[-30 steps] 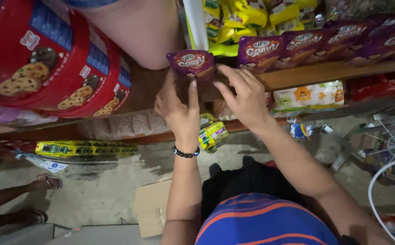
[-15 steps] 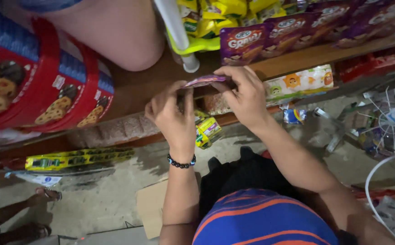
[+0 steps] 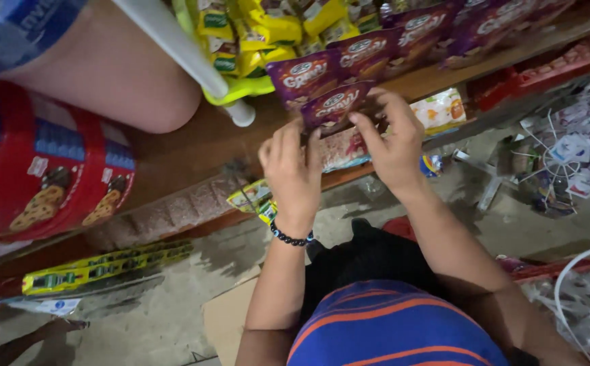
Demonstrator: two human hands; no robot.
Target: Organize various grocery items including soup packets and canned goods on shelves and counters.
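A: What does the head view show of the hands?

B: Both hands are raised to the wooden shelf. The left hand, with a dark beaded bracelet on its wrist, and the right hand are together on a small purple snack packet, each clamped on one side of it.

A: Where is that packet?

B: At the shelf's front edge, just in front of a row of matching purple snack packets standing along the shelf. It touches the nearest one in the row.

A: What else lies around?

B: Yellow and green sachets hang behind the row, beside a white pole. To the left sit big red round biscuit tins wrapped in clear film. Another person's bare leg rests on the shelf above them. On a lower shelf lies a white packet with orange print. Down on the concrete floor are a long yellow strip of sachets and a piece of brown cardboard.
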